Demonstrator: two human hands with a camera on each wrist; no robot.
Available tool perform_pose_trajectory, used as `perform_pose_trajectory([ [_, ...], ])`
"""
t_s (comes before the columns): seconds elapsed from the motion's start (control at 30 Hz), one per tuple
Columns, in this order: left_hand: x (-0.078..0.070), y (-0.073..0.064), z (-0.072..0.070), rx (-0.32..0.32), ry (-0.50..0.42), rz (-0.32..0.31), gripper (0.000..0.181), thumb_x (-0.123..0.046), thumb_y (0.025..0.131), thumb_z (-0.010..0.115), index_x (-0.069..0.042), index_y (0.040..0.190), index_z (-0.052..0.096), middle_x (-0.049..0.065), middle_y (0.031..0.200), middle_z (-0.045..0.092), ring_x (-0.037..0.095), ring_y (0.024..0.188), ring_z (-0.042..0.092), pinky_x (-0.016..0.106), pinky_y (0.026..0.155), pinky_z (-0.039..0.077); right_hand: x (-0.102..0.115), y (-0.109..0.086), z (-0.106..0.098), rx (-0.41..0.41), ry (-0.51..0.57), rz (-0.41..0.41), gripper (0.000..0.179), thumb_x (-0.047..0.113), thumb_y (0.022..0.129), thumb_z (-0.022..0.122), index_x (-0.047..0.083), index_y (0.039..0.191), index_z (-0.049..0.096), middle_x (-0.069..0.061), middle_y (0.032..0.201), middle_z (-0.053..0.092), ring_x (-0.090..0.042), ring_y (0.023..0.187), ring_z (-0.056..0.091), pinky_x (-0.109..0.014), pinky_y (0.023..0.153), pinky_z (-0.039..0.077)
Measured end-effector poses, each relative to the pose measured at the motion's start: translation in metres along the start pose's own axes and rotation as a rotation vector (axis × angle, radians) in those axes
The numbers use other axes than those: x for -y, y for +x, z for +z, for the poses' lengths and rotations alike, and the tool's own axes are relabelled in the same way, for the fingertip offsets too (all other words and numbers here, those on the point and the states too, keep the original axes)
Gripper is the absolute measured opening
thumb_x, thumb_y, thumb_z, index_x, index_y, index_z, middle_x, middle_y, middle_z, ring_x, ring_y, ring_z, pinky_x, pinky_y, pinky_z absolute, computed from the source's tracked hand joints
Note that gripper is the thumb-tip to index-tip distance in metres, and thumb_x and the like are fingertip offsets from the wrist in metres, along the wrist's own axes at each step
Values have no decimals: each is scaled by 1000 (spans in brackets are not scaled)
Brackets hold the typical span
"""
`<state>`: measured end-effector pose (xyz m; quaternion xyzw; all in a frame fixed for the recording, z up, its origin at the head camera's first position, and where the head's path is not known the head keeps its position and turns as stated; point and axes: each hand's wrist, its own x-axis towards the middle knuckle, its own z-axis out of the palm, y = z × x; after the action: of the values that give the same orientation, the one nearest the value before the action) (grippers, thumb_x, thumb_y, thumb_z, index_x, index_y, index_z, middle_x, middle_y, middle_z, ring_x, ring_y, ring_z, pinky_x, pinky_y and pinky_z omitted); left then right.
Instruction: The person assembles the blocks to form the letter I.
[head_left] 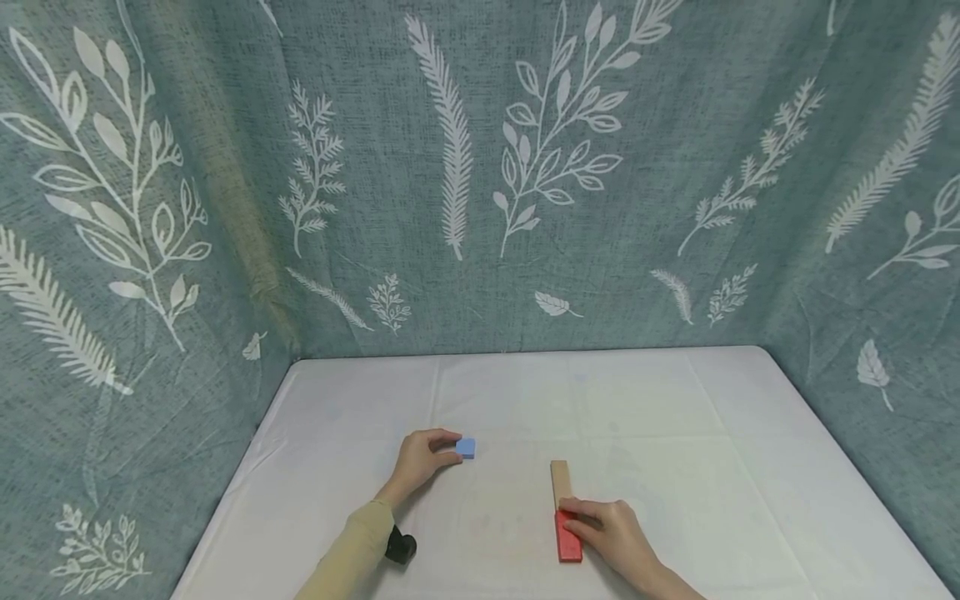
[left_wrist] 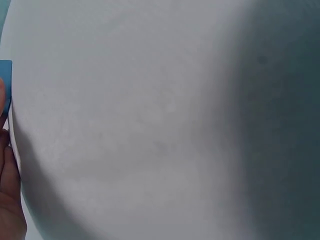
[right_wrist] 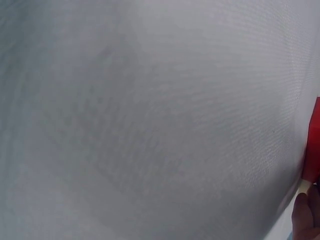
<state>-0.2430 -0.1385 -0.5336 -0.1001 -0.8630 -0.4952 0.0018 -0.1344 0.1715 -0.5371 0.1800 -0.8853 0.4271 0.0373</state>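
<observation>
On the white table, my left hand (head_left: 422,460) pinches a small blue block (head_left: 466,448) between thumb and fingers. That blue block (left_wrist: 6,82) also shows at the left edge of the left wrist view, with part of the hand (left_wrist: 10,200) below it. My right hand (head_left: 615,533) holds a red rectangular block (head_left: 568,546), its fingertips at the block's far end. Beyond that end a narrow tan wooden block (head_left: 560,483) continues in line; fingers hide part of where they meet. In the right wrist view, the red block (right_wrist: 312,145) is cut off by the right edge.
The white cloth on the table (head_left: 637,408) has faint creases. A teal curtain (head_left: 480,308) with white leaf prints stands behind the table and along both sides. A black device (head_left: 401,547) is worn at the left wrist, beside the light sleeve (head_left: 352,550).
</observation>
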Motion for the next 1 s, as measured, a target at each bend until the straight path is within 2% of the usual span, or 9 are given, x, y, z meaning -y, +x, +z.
perform_pose_trajectory([
  [0.23, -2, -1, 0, -26, 16, 22, 25, -5, 74, 78, -4, 98, 73, 14, 104, 72, 29, 100, 68, 36, 89, 56, 0, 0, 1, 8, -8, 7, 25, 19, 81, 73, 10, 104, 74, -1, 104, 73, -18, 101, 68, -20, 81, 57],
  [0.47, -14, 5, 1, -42, 4, 58, 26, -6, 76, 77, -5, 101, 73, 12, 105, 72, 31, 106, 66, 40, 93, 54, 2, 1, -1, 6, -8, 5, 25, 18, 81, 73, 10, 105, 74, -2, 105, 73, -19, 101, 68, -21, 82, 57],
  [0.7, -38, 13, -1, -39, -38, 27, 27, -8, 77, 77, -7, 104, 74, 12, 111, 71, 33, 111, 63, 42, 97, 52, 1, 0, 0, -4, -19, -16, 25, 18, 81, 74, 9, 104, 74, -2, 104, 73, -20, 100, 68, -23, 81, 58],
  [0.83, -52, 18, -5, -40, -51, 36, 28, -7, 76, 77, -8, 104, 74, 11, 111, 71, 30, 112, 63, 41, 97, 52, 0, 0, 1, 3, -13, -3, 25, 17, 80, 74, 9, 104, 74, -2, 104, 73, -18, 101, 68, -21, 82, 57],
  [1.0, -65, 26, -9, -53, -23, 75, 29, -8, 76, 77, -6, 105, 73, 11, 109, 71, 28, 110, 64, 40, 96, 53, 0, 0, 0, 10, -16, 8, 26, 19, 80, 74, 10, 105, 74, -2, 105, 73, -19, 102, 67, -22, 83, 57],
])
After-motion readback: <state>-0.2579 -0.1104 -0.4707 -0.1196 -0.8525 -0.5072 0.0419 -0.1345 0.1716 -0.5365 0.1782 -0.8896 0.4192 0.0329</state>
